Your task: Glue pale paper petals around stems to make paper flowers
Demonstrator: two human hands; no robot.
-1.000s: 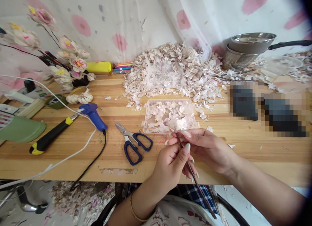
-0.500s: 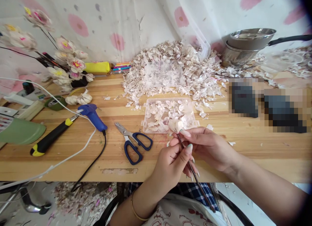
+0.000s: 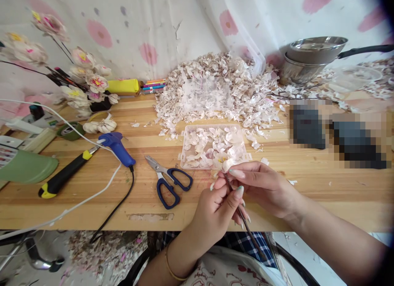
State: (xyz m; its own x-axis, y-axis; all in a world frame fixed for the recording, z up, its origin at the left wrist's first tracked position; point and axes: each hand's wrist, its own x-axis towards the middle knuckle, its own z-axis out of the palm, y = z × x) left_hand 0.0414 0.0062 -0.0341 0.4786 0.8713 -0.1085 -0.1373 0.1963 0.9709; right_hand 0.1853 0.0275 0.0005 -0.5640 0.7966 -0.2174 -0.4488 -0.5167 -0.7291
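My left hand (image 3: 220,210) is closed around the thin dark brown stem (image 3: 250,232), which slants down toward my lap. At its upper end sits a small white flower (image 3: 222,159) with a yellow centre. My right hand (image 3: 261,181) pinches the base of this flower, thumb and index finger pressed together where petals meet stem. Just behind the flower lies a shallow clear plastic tray (image 3: 182,148) holding loose whitish petals (image 3: 201,140). Scissors (image 3: 168,181) with dark blue handles rest on the table, blades pointing away, left of my hands.
A blue glue gun (image 3: 118,146) and a black-yellow utility knife (image 3: 66,173) lie at left, crossed by a white cable (image 3: 101,193). Finished flowers (image 3: 97,82) stand behind them. A large petal heap (image 3: 246,95) covers the back, beside metal pans (image 3: 308,64). Blurred dark objects (image 3: 308,128) lie right.
The flower has turned and tilted, so its yellow centre now shows. My right fingers have shifted slightly at its base. My left hand keeps its hold on the stem.
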